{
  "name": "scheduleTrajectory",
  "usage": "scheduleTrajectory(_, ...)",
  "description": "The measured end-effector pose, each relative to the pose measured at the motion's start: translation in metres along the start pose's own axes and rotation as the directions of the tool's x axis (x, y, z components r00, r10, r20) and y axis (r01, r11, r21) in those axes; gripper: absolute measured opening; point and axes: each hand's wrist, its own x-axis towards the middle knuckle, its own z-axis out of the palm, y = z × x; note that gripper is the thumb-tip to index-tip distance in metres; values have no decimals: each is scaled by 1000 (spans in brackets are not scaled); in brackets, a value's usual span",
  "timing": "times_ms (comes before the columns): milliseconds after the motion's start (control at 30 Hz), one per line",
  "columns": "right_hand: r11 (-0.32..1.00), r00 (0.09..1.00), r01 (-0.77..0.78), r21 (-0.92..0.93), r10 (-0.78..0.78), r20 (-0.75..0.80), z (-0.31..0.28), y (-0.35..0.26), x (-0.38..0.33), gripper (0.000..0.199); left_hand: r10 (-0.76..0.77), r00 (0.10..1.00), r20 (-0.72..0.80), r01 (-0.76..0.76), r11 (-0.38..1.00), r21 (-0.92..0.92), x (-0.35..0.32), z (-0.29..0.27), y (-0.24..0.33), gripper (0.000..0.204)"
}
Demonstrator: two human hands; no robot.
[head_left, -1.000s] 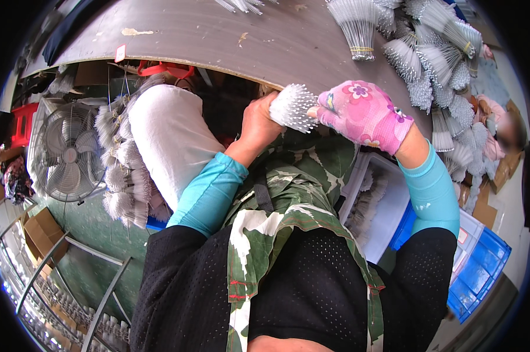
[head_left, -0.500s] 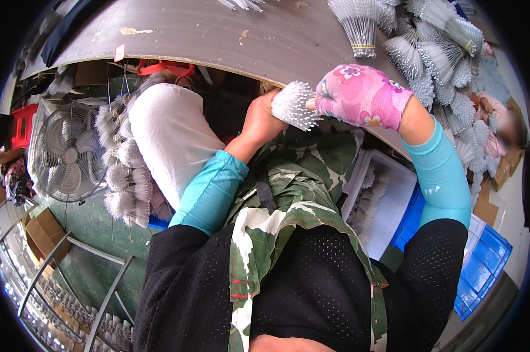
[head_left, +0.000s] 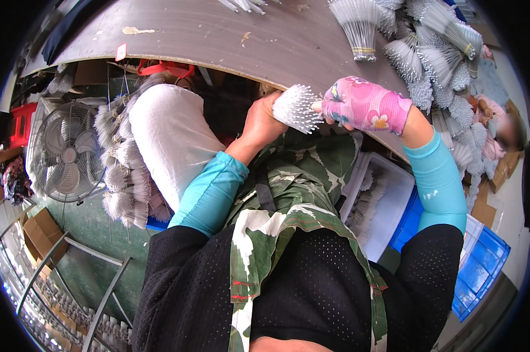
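Note:
My left hand (head_left: 264, 120), bare, grips a bundle of thin white bristle-like sticks (head_left: 298, 107) just under the edge of the grey worktable (head_left: 230, 35). In a pink flowered glove, my right hand (head_left: 363, 107) presses its fingertips against the right side of the same bundle. Both forearms wear turquoise sleeves. A camouflage apron covers my lap below the hands.
More tied white bundles (head_left: 417, 53) lie on the table at the upper right. A white sack (head_left: 165, 141) with bundles around it stands on my left, beside a floor fan (head_left: 65, 155). A white tray (head_left: 382, 199) and blue crates (head_left: 482, 264) sit to my right. Another person (head_left: 505, 132) sits at far right.
Both hands and the bundle have stayed together near the table edge, shifting only slightly; my right hand turned a little on the bundle.

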Motion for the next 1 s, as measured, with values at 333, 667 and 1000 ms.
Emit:
scheduleTrajectory(333, 980, 986, -159, 115, 154, 57, 4, 6, 3, 50, 10, 1000, 0, -10, 1000, 19, 0, -1, -2, 37)
scheduleTrajectory(667, 985, 994, 42, 169, -24, -104, 16, 19, -3, 46, 14, 1000, -12, -14, 1000, -17, -1, 3, -3, 35)
scheduleTrajectory(1000, 980, 999, -47, 192, 45, 16, 23, 26, -9, 48, 24, 999, -44, -21, 997, 73, -1, 3, -2, 26)
